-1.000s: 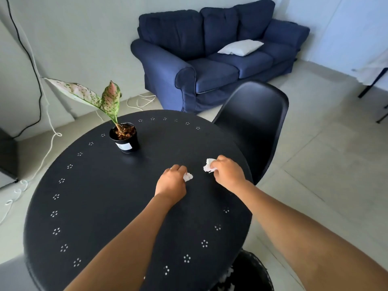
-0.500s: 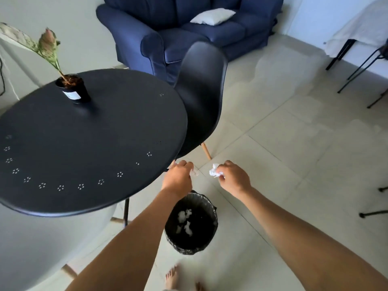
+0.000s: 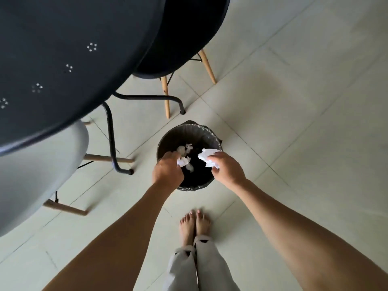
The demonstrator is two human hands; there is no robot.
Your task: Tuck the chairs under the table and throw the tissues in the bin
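Both my hands hang over the round black bin (image 3: pixel 206 131), which has a plastic liner and stands on the floor. My left hand (image 3: pixel 168 171) is shut on a small crumpled white tissue (image 3: pixel 182 161). My right hand (image 3: pixel 227 170) pinches a larger crumpled tissue (image 3: pixel 206 154) above the bin's opening. Several white tissues (image 3: pixel 184 148) lie inside the bin. A black chair (image 3: pixel 184 32) with wooden legs sits tucked against the round black table (image 3: pixel 63 49). A grey chair (image 3: pixel 35 169) stands at the left, partly under the table.
The table's black metal legs (image 3: pixel 112 141) and the chairs' wooden legs (image 3: pixel 167 97) stand just left of and behind the bin. My bare feet (image 3: pixel 194 225) are on the pale tiled floor right in front of the bin.
My view has tilted down from the tabletop to the bin. Both hands, each holding a tissue, have moved off the table's edge to directly above the bin.
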